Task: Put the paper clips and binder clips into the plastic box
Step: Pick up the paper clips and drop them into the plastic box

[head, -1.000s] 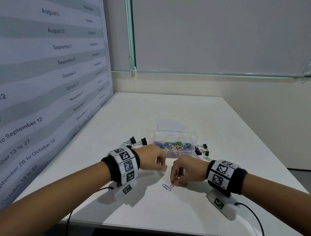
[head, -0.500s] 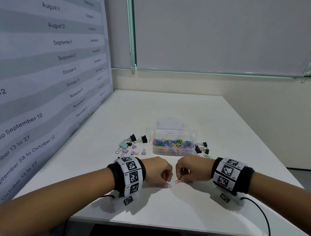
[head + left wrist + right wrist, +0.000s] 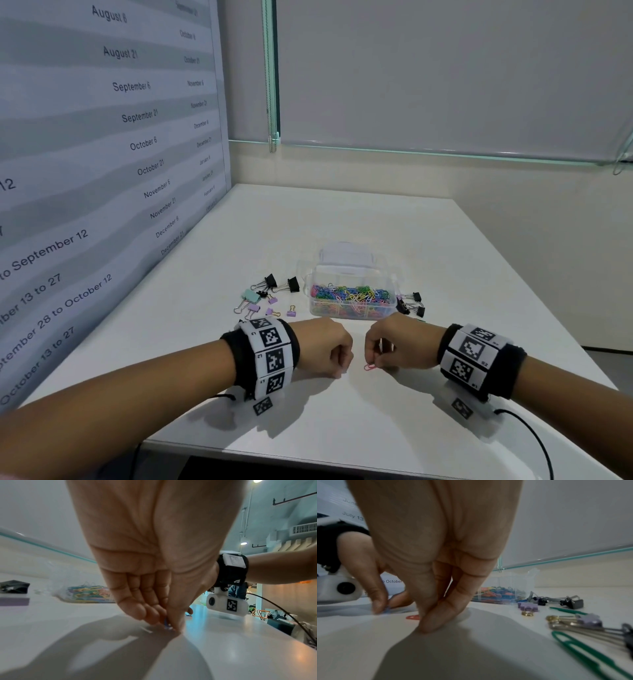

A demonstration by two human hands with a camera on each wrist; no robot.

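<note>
Head view: on the white table (image 3: 342, 219), the clear plastic box (image 3: 352, 298) of coloured paper clips sits at the middle, with black, mint and purple binder clips (image 3: 270, 296) to its left and black ones (image 3: 412, 303) to its right. Nearer, the right hand (image 3: 394, 346) pinches a small pink paper clip (image 3: 370, 367).

Left wrist view: the left hand (image 3: 149, 561) pinches a small blue paper clip (image 3: 166, 624) against the table.

Right wrist view: a large green paper clip (image 3: 583, 651) lies near right.
</note>
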